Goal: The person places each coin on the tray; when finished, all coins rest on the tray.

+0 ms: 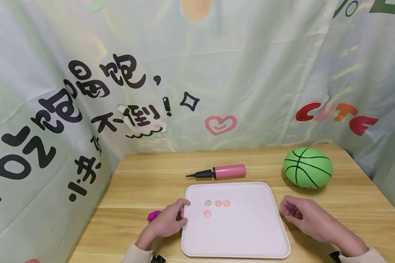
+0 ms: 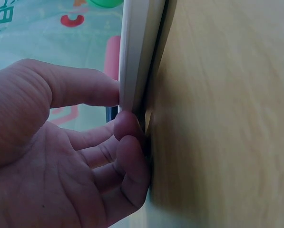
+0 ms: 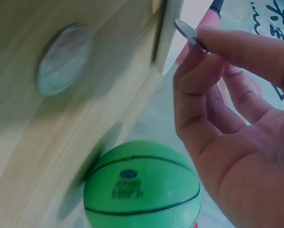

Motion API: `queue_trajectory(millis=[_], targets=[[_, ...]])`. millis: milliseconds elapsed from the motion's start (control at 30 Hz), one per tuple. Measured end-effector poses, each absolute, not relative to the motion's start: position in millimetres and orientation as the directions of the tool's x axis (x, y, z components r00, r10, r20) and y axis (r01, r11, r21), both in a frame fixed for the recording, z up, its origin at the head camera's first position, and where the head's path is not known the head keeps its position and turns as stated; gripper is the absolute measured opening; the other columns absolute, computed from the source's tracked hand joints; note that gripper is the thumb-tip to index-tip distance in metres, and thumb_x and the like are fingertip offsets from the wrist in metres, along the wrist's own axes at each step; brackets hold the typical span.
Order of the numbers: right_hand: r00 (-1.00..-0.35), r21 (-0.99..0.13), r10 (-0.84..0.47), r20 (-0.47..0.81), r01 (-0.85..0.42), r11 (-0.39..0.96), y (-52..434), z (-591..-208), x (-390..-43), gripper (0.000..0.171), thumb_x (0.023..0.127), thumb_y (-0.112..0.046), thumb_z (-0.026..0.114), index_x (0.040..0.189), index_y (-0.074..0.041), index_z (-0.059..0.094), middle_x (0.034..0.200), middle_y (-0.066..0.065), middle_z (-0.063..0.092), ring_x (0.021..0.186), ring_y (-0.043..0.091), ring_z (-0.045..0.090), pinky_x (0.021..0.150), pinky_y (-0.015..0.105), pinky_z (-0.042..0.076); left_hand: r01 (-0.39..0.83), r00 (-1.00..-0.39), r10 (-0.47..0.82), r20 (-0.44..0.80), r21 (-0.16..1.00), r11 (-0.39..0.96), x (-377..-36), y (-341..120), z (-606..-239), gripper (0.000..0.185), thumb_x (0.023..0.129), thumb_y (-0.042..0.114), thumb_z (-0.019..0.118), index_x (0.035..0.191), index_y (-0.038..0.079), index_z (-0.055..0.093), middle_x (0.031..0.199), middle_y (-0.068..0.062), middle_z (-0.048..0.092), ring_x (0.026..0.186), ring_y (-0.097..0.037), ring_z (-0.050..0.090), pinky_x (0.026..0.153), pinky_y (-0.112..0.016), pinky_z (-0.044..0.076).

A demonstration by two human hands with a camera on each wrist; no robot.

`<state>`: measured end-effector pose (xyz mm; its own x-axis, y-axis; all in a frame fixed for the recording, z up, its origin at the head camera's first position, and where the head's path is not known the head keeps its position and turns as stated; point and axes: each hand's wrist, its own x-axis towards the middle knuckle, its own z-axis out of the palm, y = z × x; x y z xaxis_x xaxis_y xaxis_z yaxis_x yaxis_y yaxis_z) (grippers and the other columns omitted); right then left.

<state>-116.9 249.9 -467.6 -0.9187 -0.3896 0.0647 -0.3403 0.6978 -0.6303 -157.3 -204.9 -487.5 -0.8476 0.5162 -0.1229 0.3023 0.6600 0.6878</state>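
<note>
Here, left hand (image 1: 167, 223) pinching the left rim of the white tray (image 1: 250, 237) on the worktop (image 1: 145, 182); right hand (image 1: 307, 218) just right of it, fingers (image 3: 237, 47) pinching a silver coin (image 3: 188, 32).

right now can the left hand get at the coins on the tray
Probably yes. The left hand grips the tray at its left rim, and the coins lie just inside that edge with nothing between them. It would have to let go of the rim first.
</note>
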Motion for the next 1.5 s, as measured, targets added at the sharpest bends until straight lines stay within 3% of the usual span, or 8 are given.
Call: queue_trajectory(millis=[267, 567, 833, 1500], targets=[[-0.880, -0.633, -0.405, 0.247, -0.463, 0.620, 223.6, -464.5, -124.8, 0.025, 0.086, 0.007, 0.073, 0.091, -0.014, 0.061, 0.084, -0.011, 0.060, 0.078, -0.005, 0.057, 0.066, 0.021, 0.054, 0.312, -0.846, 0.520, -0.118, 0.682, 0.662, -157.5, -205.5, -488.6, 0.045, 0.095, 0.006, 0.065, 0.137, 0.001, 0.051, 0.085, -0.002, 0.055, 0.074, -0.006, 0.049, 0.068, -0.019, 0.042], [-0.890, -0.717, -0.429, 0.155, -0.401, 0.571, 197.2, -462.1, -137.5, 0.014, 0.092, 0.001, 0.071, 0.093, -0.011, 0.063, 0.088, -0.003, 0.067, 0.084, 0.002, 0.064, 0.072, 0.023, 0.057, 0.308, -0.844, 0.522, -0.121, 0.688, 0.657, -158.7, -206.4, -489.7, 0.045, 0.095, 0.007, 0.066, 0.137, 0.002, 0.051, 0.085, 0.000, 0.054, 0.073, -0.004, 0.048, 0.068, -0.019, 0.042], [-0.888, -0.774, -0.444, 0.118, -0.362, 0.520, 175.8, -469.3, -146.6, 0.013, 0.091, 0.002, 0.069, 0.095, -0.010, 0.064, 0.087, -0.002, 0.065, 0.081, 0.001, 0.060, 0.071, 0.022, 0.056, 0.311, -0.842, 0.526, -0.121, 0.688, 0.656, -158.7, -206.4, -490.0, 0.044, 0.095, 0.007, 0.065, 0.137, 0.001, 0.051, 0.085, 0.000, 0.053, 0.075, -0.006, 0.049, 0.069, -0.019, 0.042], [-0.798, -0.792, -0.602, 0.034, -0.388, 0.470, 131.4, -464.3, -175.4, 0.015, 0.088, 0.005, 0.072, 0.094, -0.008, 0.065, 0.083, -0.002, 0.064, 0.077, 0.003, 0.057, 0.071, 0.020, 0.052, 0.319, -0.843, 0.526, -0.112, 0.683, 0.657, -158.3, -206.6, -489.0, 0.047, 0.094, 0.006, 0.065, 0.138, 0.000, 0.050, 0.084, 0.003, 0.054, 0.072, -0.002, 0.048, 0.067, -0.019, 0.043]])
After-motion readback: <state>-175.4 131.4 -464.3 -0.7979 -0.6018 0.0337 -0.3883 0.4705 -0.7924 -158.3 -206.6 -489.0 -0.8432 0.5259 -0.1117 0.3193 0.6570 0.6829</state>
